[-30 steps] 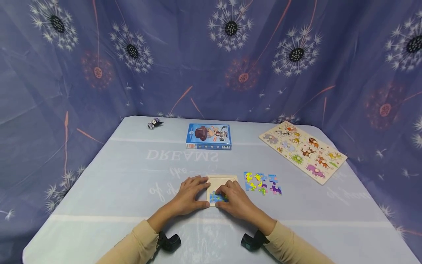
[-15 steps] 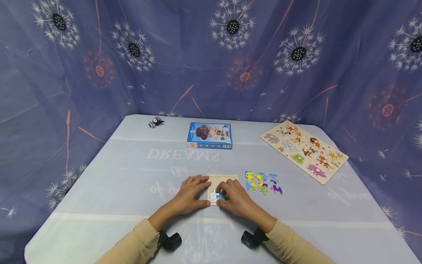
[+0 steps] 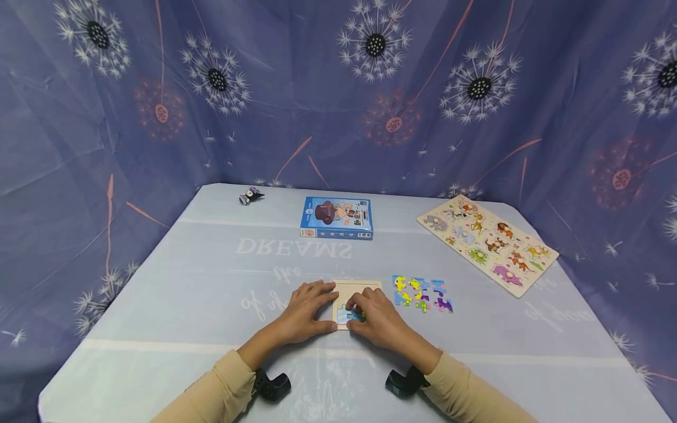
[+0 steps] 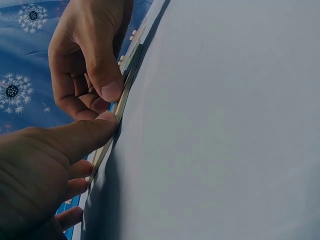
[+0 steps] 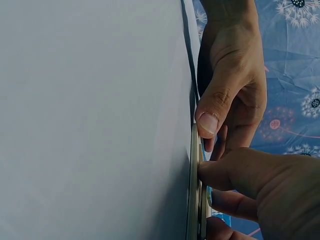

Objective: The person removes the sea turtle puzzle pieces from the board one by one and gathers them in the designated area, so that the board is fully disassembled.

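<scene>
A small wooden puzzle tray (image 3: 359,282) lies in front of the person in the head view. My left hand (image 3: 302,312) holds its left side, thumb at the near corner and fingers along the far part. The left wrist view shows the left thumb (image 4: 95,135) against the tray's thin edge. Inside the near left corner sits a blue puzzle piece (image 3: 342,315). Beside it, my right hand (image 3: 378,320) pinches another blue-green puzzle piece (image 3: 357,316) with thumb and curled index finger. The right hand partly covers that piece and the tray's right side.
Several loose puzzle pieces (image 3: 420,294) lie right of the tray. Farther back are a blue box (image 3: 337,218), a wooden animal puzzle board (image 3: 489,244) at the right and a small dark figurine (image 3: 251,196) at the left. A patterned curtain (image 3: 296,94) stands behind the table.
The blue pieces under the right fingers have shifted slightly; the left one flashed with glare half a second ago and is darker now. Both hands keep nearly the same place.
</scene>
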`<act>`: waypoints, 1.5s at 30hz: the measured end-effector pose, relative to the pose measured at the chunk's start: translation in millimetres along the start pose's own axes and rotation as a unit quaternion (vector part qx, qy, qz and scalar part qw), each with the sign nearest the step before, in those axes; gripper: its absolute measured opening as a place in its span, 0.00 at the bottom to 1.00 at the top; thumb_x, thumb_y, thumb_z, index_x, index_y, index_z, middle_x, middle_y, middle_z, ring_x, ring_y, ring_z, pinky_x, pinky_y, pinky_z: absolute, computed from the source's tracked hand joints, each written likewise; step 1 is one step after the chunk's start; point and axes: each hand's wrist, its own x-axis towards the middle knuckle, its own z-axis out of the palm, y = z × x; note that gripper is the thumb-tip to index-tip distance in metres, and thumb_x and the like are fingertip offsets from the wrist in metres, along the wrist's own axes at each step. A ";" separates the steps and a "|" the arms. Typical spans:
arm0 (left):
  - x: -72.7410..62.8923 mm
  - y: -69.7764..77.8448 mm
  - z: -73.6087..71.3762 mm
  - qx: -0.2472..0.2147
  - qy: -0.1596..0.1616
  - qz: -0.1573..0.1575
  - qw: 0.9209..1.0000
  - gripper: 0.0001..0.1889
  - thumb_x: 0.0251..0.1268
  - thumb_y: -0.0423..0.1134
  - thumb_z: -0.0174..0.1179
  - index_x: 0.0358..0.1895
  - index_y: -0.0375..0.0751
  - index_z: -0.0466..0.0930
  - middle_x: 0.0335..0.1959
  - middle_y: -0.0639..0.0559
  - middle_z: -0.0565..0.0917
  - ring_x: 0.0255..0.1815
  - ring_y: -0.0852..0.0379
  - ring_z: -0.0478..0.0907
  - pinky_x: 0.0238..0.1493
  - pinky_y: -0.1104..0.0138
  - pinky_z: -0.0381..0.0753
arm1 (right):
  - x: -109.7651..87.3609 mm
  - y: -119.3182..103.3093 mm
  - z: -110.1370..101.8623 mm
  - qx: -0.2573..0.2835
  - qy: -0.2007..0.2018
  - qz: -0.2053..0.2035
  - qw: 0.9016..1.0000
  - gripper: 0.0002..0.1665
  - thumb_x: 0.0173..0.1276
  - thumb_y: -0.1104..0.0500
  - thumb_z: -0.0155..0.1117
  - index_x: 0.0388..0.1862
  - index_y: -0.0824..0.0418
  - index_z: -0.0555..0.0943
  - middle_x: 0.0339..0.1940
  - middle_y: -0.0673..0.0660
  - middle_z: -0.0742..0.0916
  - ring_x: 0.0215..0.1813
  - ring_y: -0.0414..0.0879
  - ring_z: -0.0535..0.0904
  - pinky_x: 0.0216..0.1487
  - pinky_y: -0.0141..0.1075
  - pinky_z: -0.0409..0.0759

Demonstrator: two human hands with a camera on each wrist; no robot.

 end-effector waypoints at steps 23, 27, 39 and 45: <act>-6.0 0.2 6.1 -0.004 -0.001 0.004 1.000 0.33 0.55 0.49 0.66 0.64 0.40 0.71 0.69 0.45 0.67 0.73 0.39 0.56 0.69 0.39 0.47 | -20.6 11.8 -5.6 0.054 0.023 0.027 0.998 0.14 0.52 0.54 0.72 0.38 0.49 0.80 0.31 0.43 0.77 0.37 0.36 0.67 0.37 0.29 0.68; -4.5 0.7 5.2 -0.002 0.004 0.002 1.000 0.33 0.54 0.48 0.66 0.64 0.40 0.71 0.69 0.45 0.67 0.73 0.40 0.56 0.69 0.39 0.47 | -24.8 21.1 -16.2 0.057 0.036 0.038 0.997 0.14 0.52 0.55 0.72 0.38 0.49 0.80 0.32 0.44 0.78 0.38 0.37 0.67 0.39 0.31 0.68; -1.6 0.5 2.2 -0.003 0.006 -0.002 1.000 0.33 0.54 0.48 0.67 0.64 0.40 0.71 0.69 0.45 0.67 0.73 0.40 0.55 0.70 0.40 0.45 | -43.1 61.0 -37.4 0.023 0.085 0.024 0.996 0.16 0.50 0.58 0.74 0.39 0.52 0.81 0.35 0.46 0.80 0.41 0.38 0.69 0.40 0.33 0.69; -0.8 0.7 -0.4 0.000 0.005 -0.002 1.000 0.33 0.54 0.48 0.67 0.64 0.40 0.71 0.70 0.45 0.66 0.73 0.40 0.55 0.70 0.40 0.45 | -52.3 75.2 -41.2 -0.003 0.089 0.033 0.995 0.16 0.49 0.58 0.74 0.37 0.51 0.82 0.34 0.45 0.80 0.39 0.38 0.67 0.39 0.33 0.67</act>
